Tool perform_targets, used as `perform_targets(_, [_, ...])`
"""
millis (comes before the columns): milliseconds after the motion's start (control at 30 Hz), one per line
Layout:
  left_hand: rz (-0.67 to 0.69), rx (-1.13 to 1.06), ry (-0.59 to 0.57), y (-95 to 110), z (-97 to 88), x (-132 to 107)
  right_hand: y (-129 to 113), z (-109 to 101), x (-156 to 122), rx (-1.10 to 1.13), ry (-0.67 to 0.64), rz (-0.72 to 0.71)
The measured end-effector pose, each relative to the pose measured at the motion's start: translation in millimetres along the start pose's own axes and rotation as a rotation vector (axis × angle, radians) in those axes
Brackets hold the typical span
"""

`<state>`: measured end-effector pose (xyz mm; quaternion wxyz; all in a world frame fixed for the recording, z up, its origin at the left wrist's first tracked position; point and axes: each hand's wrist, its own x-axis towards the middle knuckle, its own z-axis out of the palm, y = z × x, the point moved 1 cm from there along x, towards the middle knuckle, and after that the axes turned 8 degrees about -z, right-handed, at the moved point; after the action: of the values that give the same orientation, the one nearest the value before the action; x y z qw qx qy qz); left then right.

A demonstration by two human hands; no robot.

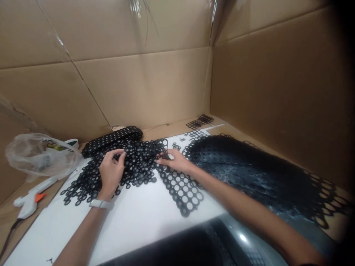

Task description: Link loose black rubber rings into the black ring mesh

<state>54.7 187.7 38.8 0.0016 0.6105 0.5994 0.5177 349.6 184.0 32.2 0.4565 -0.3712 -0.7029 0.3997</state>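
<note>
My left hand (111, 168) hovers over a pile of loose black rings (140, 168). Its thumb and fingertips are pinched together, and whatever they may hold is too small to make out. A pale band (101, 203) circles that wrist. To the right, my right hand (177, 161) pinches the upper end of a black ring-mesh strip (181, 188), whose rings are joined in rows. The strip's lower part lies across the white board (133, 221). Behind the pile rests a rolled black ring mesh (113, 138).
A large black ring mesh (249, 170) spreads beneath and beyond my right forearm. At left are a white glue gun (29, 203) with an orange trigger and a clear plastic bag (36, 155) beside a white container (72, 143). Cardboard walls (155, 85) enclose the back and sides.
</note>
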Motion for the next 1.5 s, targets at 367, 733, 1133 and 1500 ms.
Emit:
perform_targets(367, [0.341,-0.106,-0.423,51,18.9,-47,-2,2,0,0.317,-0.006,0.215])
perform_targets(733, [0.31,-0.194,-0.493,55,19.8,-49,-14,-3,-5,0.324,-0.147,0.112])
perform_targets(1133, [0.347,-0.171,-0.697,44,14.8,-39,-1,4,-5,0.064,-0.208,-0.041])
perform_targets(1500, [0.262,-0.15,-0.555,44,17.2,-39,3,3,-6,0.12,-0.191,-0.009])
